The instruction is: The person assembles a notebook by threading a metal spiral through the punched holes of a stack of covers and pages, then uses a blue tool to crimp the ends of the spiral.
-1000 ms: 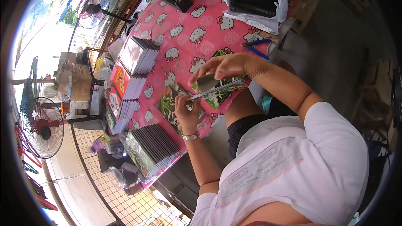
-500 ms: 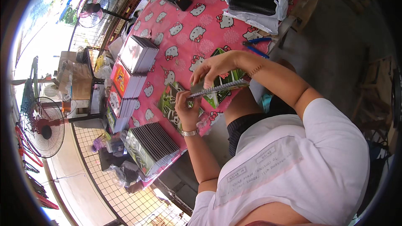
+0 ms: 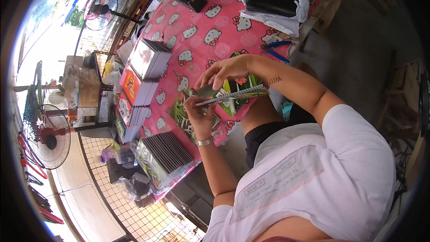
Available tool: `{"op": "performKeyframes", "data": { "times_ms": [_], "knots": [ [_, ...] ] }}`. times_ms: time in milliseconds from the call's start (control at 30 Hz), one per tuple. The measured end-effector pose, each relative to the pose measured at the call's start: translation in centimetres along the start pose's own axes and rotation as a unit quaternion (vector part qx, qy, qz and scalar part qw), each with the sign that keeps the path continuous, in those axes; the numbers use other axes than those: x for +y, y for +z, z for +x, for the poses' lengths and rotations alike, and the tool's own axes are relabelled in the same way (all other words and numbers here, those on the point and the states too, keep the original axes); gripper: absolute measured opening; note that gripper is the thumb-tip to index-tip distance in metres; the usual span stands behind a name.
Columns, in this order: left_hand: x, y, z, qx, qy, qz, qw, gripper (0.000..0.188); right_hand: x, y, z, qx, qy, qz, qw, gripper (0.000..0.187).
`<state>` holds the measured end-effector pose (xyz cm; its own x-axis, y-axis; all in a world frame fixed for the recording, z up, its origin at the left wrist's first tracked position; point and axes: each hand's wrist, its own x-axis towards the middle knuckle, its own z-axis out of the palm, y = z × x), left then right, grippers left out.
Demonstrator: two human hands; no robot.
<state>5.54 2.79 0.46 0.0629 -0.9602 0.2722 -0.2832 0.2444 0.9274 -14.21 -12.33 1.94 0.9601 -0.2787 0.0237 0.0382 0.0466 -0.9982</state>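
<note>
My left hand (image 3: 199, 113), with a metal watch at the wrist, is closed on one end of a spiral-bound notebook (image 3: 237, 94), held nearly edge-on above my lap and the table edge. Above that end, my right hand (image 3: 229, 71) has its thumb and fingers bent around a dull grey-green flat piece (image 3: 207, 91) whose kind I cannot make out. Beneath the hands lie green-and-black patterned covers or notebooks (image 3: 179, 115), partly hidden. Beside my left forearm stands a stack of green-covered, black-bound notebooks (image 3: 165, 159).
Stacks of notebooks with white (image 3: 148, 58) and red (image 3: 131, 83) covers line the table's left side. Blue-handled pliers (image 3: 277, 50) lie at the right edge of the pink patterned tablecloth (image 3: 188, 31). Black binding coils (image 3: 271, 1) sit in white wrapping. Fans (image 3: 50, 141) stand left.
My right hand has shifted slightly left along the notebook, and more of the grey-green piece shows under its fingers. My left hand has barely moved.
</note>
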Motion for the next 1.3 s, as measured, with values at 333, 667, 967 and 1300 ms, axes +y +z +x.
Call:
{"op": "performKeyframes", "data": {
  "times_ms": [333, 667, 967, 1300],
  "knots": [
    [0.2, 0.2, 0.5, 0.027, -0.018, -0.017, 0.999, 0.06, 2.3, -1.7, 0.6, 0.03, -0.007, -0.1, 0.995, 0.052],
    [0.1, -1.0, -1.1, 0.16, -0.083, 0.027, 0.983, 0.014, 10.3, -3.8, -11.4, 0.461, 0.048, -0.493, 0.736, 0.065],
    [0.2, 0.6, -0.5, 0.219, -0.039, 0.084, 0.971, 0.022, 8.9, 2.3, -15.7, 0.515, 0.061, -0.486, 0.704, 0.042],
    [-1.2, 0.2, -1.4, 0.201, -0.033, 0.094, 0.974, 0.013, 1.1, 12.8, -2.7, 0.389, -0.193, -0.484, 0.76, 0.046]
  ]
}}
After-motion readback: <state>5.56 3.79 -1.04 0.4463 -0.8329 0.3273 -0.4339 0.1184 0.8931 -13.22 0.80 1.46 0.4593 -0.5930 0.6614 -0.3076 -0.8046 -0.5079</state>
